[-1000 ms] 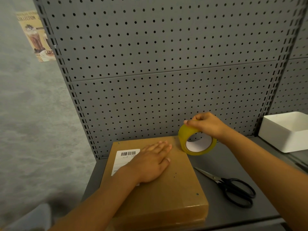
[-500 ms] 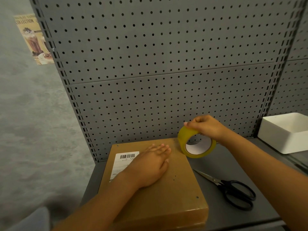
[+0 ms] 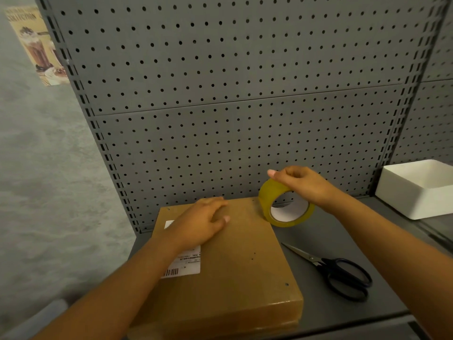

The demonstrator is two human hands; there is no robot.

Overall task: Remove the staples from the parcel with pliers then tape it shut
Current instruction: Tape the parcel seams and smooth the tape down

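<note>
Left hand [image 3: 201, 224] lies flat, fingers spread, on a brown parcel [image 3: 235, 271] on the grey worktop [image 3: 326, 231], while the right hand [image 3: 301, 182] grips a yellowish tape roll [image 3: 284, 204] at the parcel's far right corner. Since a second ago the parcel has turned: its white barcode label [image 3: 183, 265], print too small to read, now sits nearer. Black scissors [image 3: 338, 273] lie to the right. A far-left poster [image 3: 36, 42] reads "COLLECTION".
</note>
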